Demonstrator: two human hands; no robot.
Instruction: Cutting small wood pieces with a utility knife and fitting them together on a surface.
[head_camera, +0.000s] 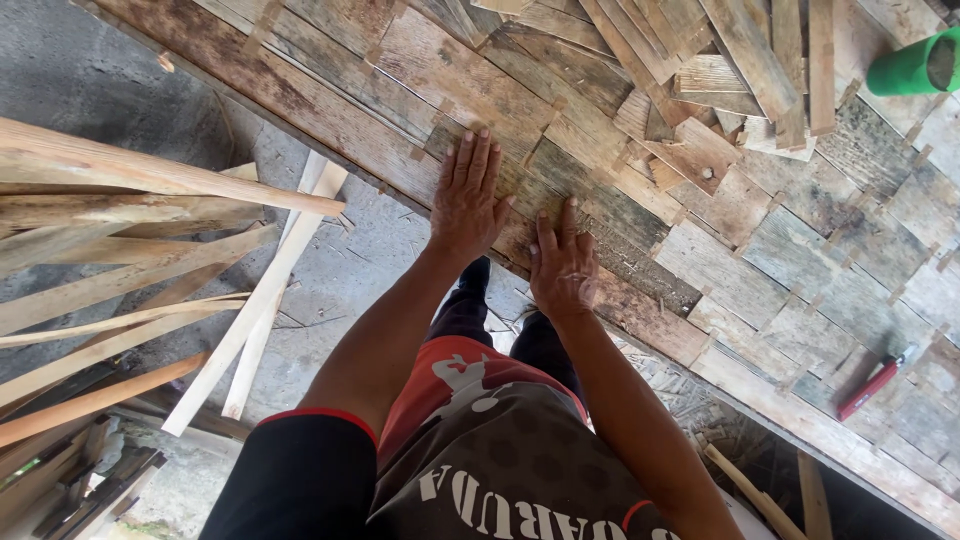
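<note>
Woven wooden panel (640, 210), a broad sheet of flat grey-brown slats interlaced at right angles, lies flat and runs diagonally through the view from upper left to lower right; its near edge passes directly under the person's hands. Left hand (467, 200) rests palm-down on the panel just inside that edge, fingers straight, together and pointing away from the body, gripping nothing. Right hand (563, 265) lies flat beside it, slightly nearer the body and just over the edge strip, likewise spread and empty. Both hands touch the panel, so neither is meaningfully nearer; the panel stretches away from them ahead and to the right. Loose cut slats (720, 70) are heaped on the panel's far side, well apart from the hands. A green cylindrical container (915, 65) lies on its side at the upper right, its contents not discernible. A red-handled tool (872, 385) lies on the panel at lower right. Long pale wooden strips (130, 260) are stacked to the left over the concrete floor (90, 70).
</note>
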